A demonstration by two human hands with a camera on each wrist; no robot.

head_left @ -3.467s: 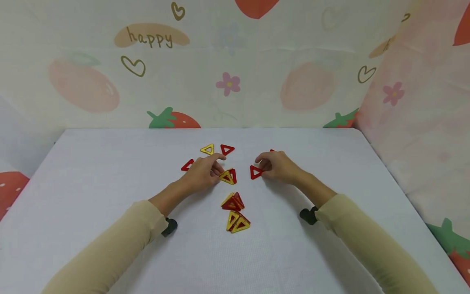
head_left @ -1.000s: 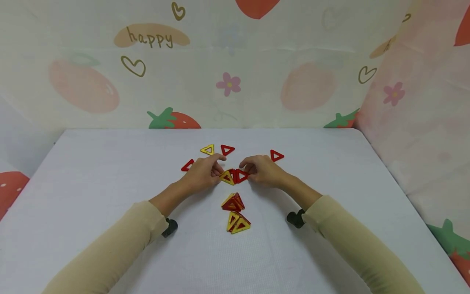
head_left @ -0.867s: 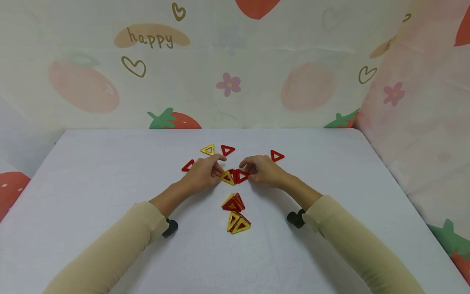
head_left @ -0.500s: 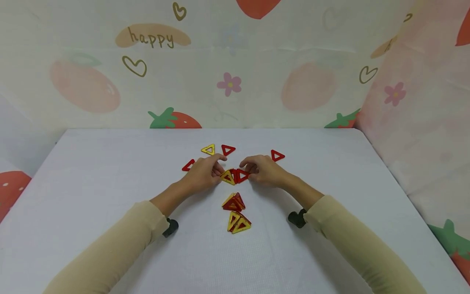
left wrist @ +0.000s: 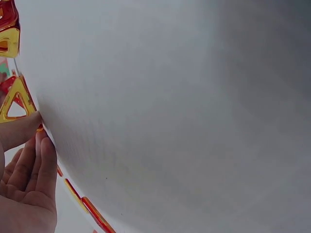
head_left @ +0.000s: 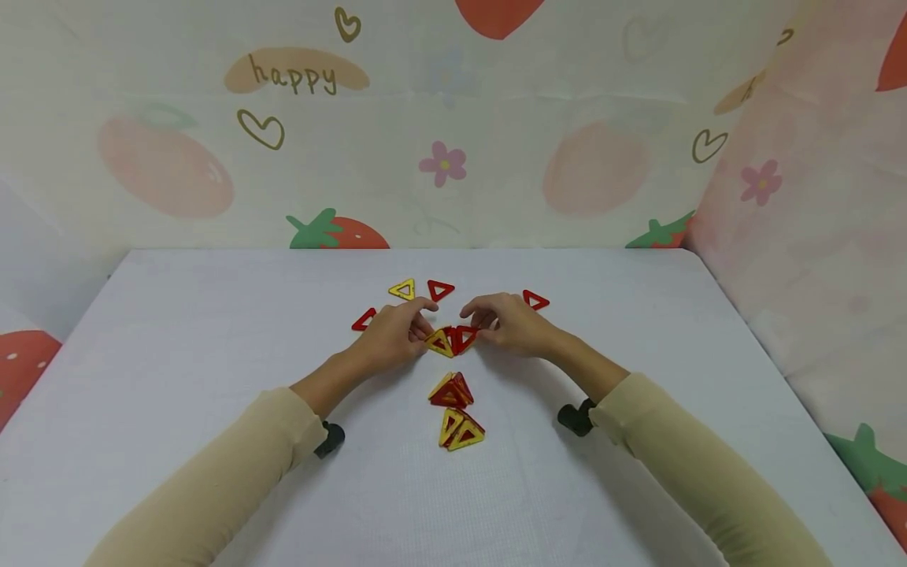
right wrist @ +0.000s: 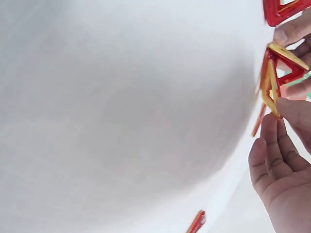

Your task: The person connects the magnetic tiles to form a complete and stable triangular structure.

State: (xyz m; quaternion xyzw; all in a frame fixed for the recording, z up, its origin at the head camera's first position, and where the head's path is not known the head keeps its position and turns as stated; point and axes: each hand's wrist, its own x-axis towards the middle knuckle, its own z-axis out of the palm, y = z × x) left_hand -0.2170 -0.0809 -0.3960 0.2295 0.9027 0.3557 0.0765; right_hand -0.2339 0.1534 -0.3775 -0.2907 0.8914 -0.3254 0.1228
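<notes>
In the head view my left hand pinches a yellow triangular magnetic tile, which leans up against a red one just behind it. The left wrist view has my thumb at the lower corner of that yellow tile. From the other side my right hand pinches a red triangular magnetic tile by its outer corner, tilted up with its edge against the left hand's group. Thumb and fingertips of the right hand meet at the tile's corner in the right wrist view.
Nearer me stand two small red and yellow pyramids of tiles, one in front of the other. Loose tiles lie beyond the hands: a yellow triangle, a red triangle, another red one partly behind the left hand, and one behind the right.
The right hand has brought its red tile leftward to the left hand's group, then raised the outer corner so the tile tilts up. The left hand has stayed in place.
</notes>
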